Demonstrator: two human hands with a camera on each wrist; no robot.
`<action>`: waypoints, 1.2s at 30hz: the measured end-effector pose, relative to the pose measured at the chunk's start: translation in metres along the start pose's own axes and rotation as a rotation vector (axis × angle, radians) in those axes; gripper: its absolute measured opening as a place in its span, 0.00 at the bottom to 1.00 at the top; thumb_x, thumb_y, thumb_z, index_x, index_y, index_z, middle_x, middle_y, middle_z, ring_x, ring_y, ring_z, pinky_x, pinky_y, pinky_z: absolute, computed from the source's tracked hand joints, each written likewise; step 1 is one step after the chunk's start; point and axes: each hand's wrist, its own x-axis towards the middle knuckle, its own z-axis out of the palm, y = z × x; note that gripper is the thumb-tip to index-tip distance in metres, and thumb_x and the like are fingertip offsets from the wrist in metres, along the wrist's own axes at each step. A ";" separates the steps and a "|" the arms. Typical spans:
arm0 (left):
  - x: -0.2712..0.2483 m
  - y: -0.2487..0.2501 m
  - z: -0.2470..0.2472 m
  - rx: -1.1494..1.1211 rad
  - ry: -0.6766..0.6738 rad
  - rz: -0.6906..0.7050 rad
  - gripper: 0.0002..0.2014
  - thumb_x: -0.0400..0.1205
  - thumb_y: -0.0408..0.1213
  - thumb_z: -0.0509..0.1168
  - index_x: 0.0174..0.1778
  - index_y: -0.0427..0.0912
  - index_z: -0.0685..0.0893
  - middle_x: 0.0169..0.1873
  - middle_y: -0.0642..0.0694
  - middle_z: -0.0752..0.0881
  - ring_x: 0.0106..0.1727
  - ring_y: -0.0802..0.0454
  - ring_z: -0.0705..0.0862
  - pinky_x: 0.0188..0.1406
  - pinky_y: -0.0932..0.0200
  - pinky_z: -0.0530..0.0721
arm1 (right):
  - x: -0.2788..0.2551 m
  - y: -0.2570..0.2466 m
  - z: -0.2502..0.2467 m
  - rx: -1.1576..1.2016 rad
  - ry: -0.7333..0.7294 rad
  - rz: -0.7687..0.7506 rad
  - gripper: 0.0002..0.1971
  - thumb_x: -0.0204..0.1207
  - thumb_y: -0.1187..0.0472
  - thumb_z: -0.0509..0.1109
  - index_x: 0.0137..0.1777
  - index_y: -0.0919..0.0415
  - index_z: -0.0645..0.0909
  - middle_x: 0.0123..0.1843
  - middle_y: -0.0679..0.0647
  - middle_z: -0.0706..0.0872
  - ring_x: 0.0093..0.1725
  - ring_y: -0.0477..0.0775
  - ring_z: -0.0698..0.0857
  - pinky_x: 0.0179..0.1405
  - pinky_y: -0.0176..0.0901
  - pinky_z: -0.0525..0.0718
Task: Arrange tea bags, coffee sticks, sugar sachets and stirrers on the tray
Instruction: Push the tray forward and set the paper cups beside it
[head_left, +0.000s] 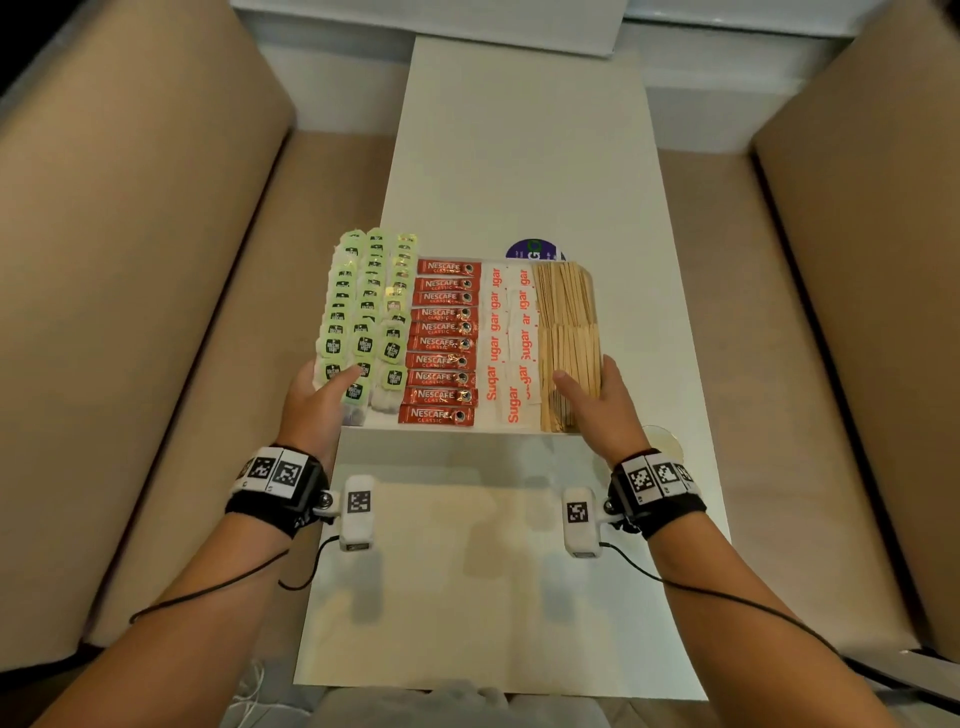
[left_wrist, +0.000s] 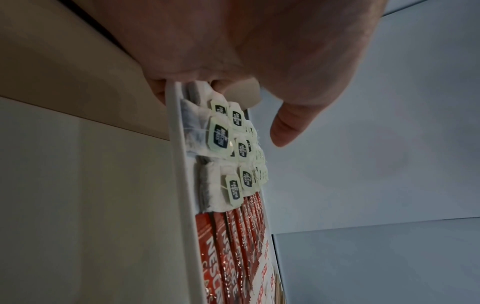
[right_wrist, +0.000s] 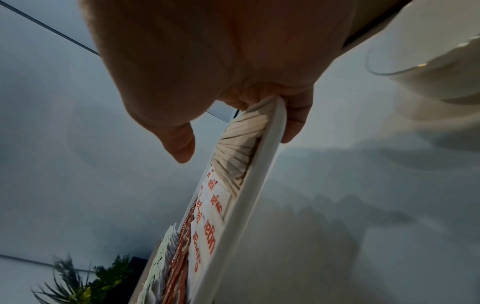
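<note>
Both hands lift the flat white plastic tray (head_left: 457, 427) off the long white desk (head_left: 519, 156), so it stays level. The left hand (head_left: 317, 400) grips the 9 o'clock edge by the green-tagged tea bags (head_left: 363, 312); the right hand (head_left: 605, 405) grips the 3 o'clock edge by the wooden stirrers (head_left: 566, 332), thumbs on top, fingers (right_wrist: 296, 121) curled beneath

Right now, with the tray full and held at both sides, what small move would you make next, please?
Probably lower the tray level onto the table: left hand and right hand grip its edges, and its shadow suggests it is lifted.
</note>
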 end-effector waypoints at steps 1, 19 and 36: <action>0.004 0.004 0.002 0.001 -0.001 0.007 0.13 0.86 0.36 0.65 0.67 0.45 0.84 0.55 0.51 0.91 0.46 0.60 0.92 0.28 0.70 0.84 | 0.005 -0.005 -0.001 0.002 0.000 -0.005 0.23 0.83 0.47 0.71 0.74 0.51 0.70 0.65 0.46 0.84 0.60 0.45 0.87 0.37 0.33 0.87; 0.123 0.024 0.036 0.082 0.010 0.035 0.18 0.79 0.42 0.70 0.66 0.46 0.85 0.59 0.52 0.90 0.60 0.50 0.87 0.43 0.59 0.82 | 0.108 -0.028 0.002 -0.026 0.010 0.019 0.20 0.88 0.50 0.63 0.77 0.54 0.68 0.65 0.50 0.83 0.57 0.48 0.87 0.49 0.46 0.90; 0.175 -0.044 0.043 0.270 0.069 -0.074 0.18 0.78 0.31 0.75 0.63 0.45 0.84 0.54 0.50 0.89 0.49 0.51 0.88 0.36 0.61 0.84 | 0.156 0.021 0.028 -0.303 -0.013 0.166 0.25 0.85 0.43 0.62 0.75 0.57 0.74 0.66 0.57 0.84 0.59 0.58 0.86 0.56 0.52 0.86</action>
